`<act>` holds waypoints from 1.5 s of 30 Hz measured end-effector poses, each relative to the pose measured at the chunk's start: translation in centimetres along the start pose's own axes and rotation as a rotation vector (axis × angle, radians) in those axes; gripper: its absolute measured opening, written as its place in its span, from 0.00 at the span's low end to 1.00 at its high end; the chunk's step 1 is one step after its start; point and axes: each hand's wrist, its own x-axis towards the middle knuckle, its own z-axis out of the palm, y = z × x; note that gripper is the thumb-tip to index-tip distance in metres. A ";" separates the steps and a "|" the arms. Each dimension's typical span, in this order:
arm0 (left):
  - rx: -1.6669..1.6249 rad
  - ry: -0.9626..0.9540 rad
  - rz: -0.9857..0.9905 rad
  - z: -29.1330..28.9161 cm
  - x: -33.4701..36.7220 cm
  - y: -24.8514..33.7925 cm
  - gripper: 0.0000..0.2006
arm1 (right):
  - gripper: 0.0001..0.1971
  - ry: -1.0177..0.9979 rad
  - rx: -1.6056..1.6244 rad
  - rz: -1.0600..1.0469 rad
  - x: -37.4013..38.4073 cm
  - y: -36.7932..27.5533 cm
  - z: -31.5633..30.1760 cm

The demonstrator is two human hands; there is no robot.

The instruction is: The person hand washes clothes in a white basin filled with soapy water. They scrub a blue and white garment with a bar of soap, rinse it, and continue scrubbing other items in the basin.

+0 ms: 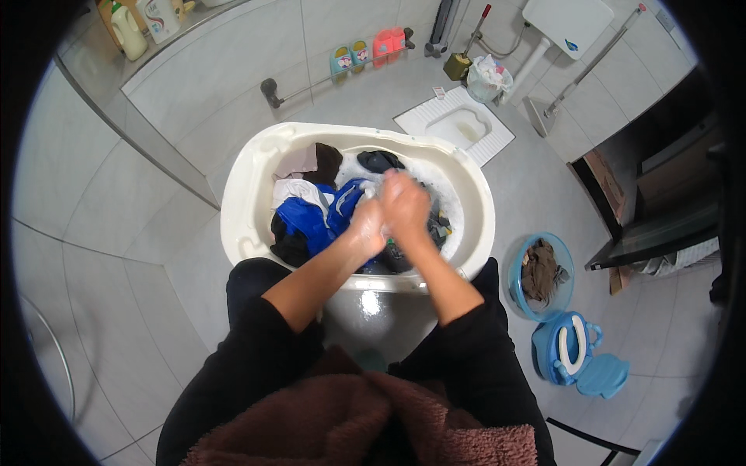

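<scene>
My left hand [368,227] and my right hand [406,203] are close together over a white plastic tub [235,194], both closed. A blue garment with white parts [305,224] runs up to them, bunched between the fingers. The right hand is somewhat blurred by motion, and its fingertips are partly hidden. Below the hands, dark wet clothes [396,258] lie in soapy water. At the tub's far side are a black cloth [381,161], a dark brown cloth [329,164] and a pale pinkish one [297,164]. White foam [435,180] floats at the right.
To the right stand a clear blue basin [516,281] holding brown clothes and a blue child's potty [549,353]. Beyond the tub are a squat toilet [423,116], a bin [489,81] and slippers on a rail [342,62]. Bottles [128,33] stand on a ledge, far left.
</scene>
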 end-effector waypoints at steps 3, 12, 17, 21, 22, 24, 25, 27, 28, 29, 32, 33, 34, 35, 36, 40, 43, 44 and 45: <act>0.155 0.050 0.114 0.5 -0.4 -0.6 0.09 | 0.24 -0.028 0.026 0.230 2.1 3.8 0.3; -0.153 -0.184 0.006 -2.1 2.1 3.9 0.10 | 0.19 -0.394 0.169 0.091 -1.5 -2.6 -1.3; 0.180 -0.078 -0.106 0.5 -1.2 -0.4 0.09 | 0.15 0.084 0.028 0.237 1.9 4.9 0.3; -0.104 0.016 0.048 0.0 0.4 2.9 0.16 | 0.22 -0.227 0.920 0.902 4.8 9.5 0.4; -0.143 0.056 0.009 -0.7 1.1 3.8 0.18 | 0.22 -0.205 0.858 0.887 4.2 8.3 0.1; -0.227 -0.063 -0.033 -1.5 2.5 4.0 0.18 | 0.21 -0.157 0.673 0.722 2.7 4.5 -1.1; -0.279 -0.127 -0.074 -1.8 3.1 4.2 0.18 | 0.21 -0.060 0.534 0.519 1.7 2.6 -1.6; -0.217 -0.196 -0.050 -1.9 3.4 4.0 0.18 | 0.19 0.064 0.408 0.140 -0.6 -1.5 -2.1; -0.111 -0.192 -0.047 -1.6 3.1 3.4 0.17 | 0.18 -0.027 0.261 0.063 -1.3 -2.3 -1.9; -0.019 -0.171 -0.070 -1.4 2.7 3.2 0.16 | 0.18 -0.124 0.118 -0.053 -1.9 -2.8 -1.5; 0.016 0.007 0.030 0.4 0.8 0.5 0.12 | 0.16 -0.075 0.072 -0.092 -1.1 1.0 0.4; 0.106 0.017 0.091 0.9 0.3 -0.5 0.11 | 0.15 -0.041 -0.064 0.114 -0.4 2.6 1.1; 0.137 0.116 0.046 1.1 0.1 -1.0 0.08 | 0.17 -0.054 -0.025 0.174 0.5 4.6 1.6; 0.095 0.120 0.042 1.1 0.3 -1.2 0.07 | 0.18 -0.018 -0.011 0.256 1.3 5.7 1.8; 0.060 0.114 0.037 0.9 0.6 -0.9 0.08 | 0.18 -0.041 0.239 0.314 1.4 6.2 1.9; -0.220 -0.042 0.001 -1.3 3.6 3.6 0.13 | 0.19 -0.086 0.595 0.403 0.1 2.7 0.5; -0.181 -0.239 -0.148 -1.9 3.5 4.4 0.15 | 0.19 -0.127 0.334 0.110 -1.9 -0.8 -0.6; -0.163 -0.274 -0.112 -1.8 2.9 3.7 0.13 | 0.17 -0.014 0.247 -0.049 -2.0 -1.0 -0.7; -0.108 -0.157 -0.111 -1.2 2.0 2.1 0.13 | 0.14 0.010 0.121 -0.187 -1.7 -0.6 -0.8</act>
